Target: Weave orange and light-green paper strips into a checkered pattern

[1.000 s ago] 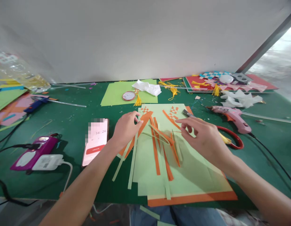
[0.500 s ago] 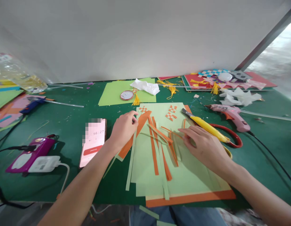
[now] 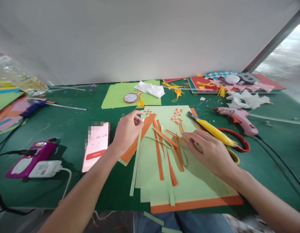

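Observation:
Pale green sheets (image 3: 200,187) with an orange sheet under them lie in front of me, strewn with orange strips (image 3: 159,161) and green strips (image 3: 135,168). My left hand (image 3: 128,131) is over a wide orange strip (image 3: 146,129), its thumb and index finger curled together; what they hold is too small to name. My right hand (image 3: 209,147) is at the right of the strips, fingertips pinched by a thin orange strip (image 3: 181,127). Small orange-and-white checkered pieces (image 3: 176,119) lie beyond it. Scissors (image 3: 213,132) lie partly behind this hand.
A phone (image 3: 97,145) and a purple power socket (image 3: 33,158) lie left. A pink glue gun (image 3: 237,118) is right. Tissue (image 3: 150,89), a round dish (image 3: 130,97) and yellow tassels (image 3: 177,93) lie at the back. A bottle (image 3: 18,76) is far left.
My right hand has shifted slightly left, and the thin orange strip by its fingertips has moved left. My left hand has risen slightly away from me.

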`<state>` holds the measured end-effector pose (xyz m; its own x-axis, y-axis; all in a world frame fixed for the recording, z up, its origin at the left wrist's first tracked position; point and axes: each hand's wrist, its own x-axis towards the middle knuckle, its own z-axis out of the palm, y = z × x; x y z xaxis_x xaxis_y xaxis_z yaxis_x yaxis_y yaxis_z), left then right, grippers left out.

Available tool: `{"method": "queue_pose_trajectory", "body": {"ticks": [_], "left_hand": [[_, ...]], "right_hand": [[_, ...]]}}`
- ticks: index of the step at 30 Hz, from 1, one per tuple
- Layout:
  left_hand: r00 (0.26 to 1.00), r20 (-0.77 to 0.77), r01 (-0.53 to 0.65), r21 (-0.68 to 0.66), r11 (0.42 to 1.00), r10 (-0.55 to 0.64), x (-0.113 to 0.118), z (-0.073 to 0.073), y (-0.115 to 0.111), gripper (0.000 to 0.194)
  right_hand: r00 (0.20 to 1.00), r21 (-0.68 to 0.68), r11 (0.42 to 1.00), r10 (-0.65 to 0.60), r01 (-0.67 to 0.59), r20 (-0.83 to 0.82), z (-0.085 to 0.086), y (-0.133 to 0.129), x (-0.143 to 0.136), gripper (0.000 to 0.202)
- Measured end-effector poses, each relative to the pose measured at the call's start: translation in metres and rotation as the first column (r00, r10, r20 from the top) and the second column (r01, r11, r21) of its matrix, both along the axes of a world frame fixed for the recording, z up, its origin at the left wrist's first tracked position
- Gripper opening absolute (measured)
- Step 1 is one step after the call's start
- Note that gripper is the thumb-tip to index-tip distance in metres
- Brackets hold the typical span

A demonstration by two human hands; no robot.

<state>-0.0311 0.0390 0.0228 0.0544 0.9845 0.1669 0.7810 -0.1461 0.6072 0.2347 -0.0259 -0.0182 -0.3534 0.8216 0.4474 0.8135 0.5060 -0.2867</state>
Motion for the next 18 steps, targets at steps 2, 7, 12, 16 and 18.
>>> {"method": "queue_pose_trajectory", "body": {"ticks": [2, 7, 12, 16, 18], "left_hand": [[0.985, 0.175, 0.002, 0.002, 1.000, -0.002, 0.002, 0.001, 0.000, 0.029], [0.816, 0.579, 0.043, -0.078, 0.996, 0.010, 0.008, -0.005, 0.003, 0.026], [0.611, 0.791, 0.127, -0.136, 0.983, 0.031, 0.017, -0.009, -0.002, 0.025], [0.585, 0.811, 0.186, -0.138, 0.973, 0.003, 0.024, -0.005, -0.011, 0.022], [0.592, 0.806, 0.231, -0.146, 0.962, -0.020, 0.026, -0.003, -0.015, 0.023]], "right_hand": [[0.999, 0.028, 0.999, 0.028, -0.027, -0.036, 0.005, 0.001, -0.002, 0.021], [0.980, -0.005, 0.996, 0.088, -0.090, -0.177, 0.022, 0.005, -0.017, 0.020], [0.932, -0.404, 0.899, 0.015, -0.171, -0.362, 0.040, 0.025, -0.043, 0.022], [0.899, -0.702, 0.633, -0.020, -0.328, -0.438, 0.047, 0.043, -0.061, 0.035], [0.872, -0.769, 0.517, -0.082, -0.376, -0.482, 0.048, 0.047, -0.067, 0.039]]}}
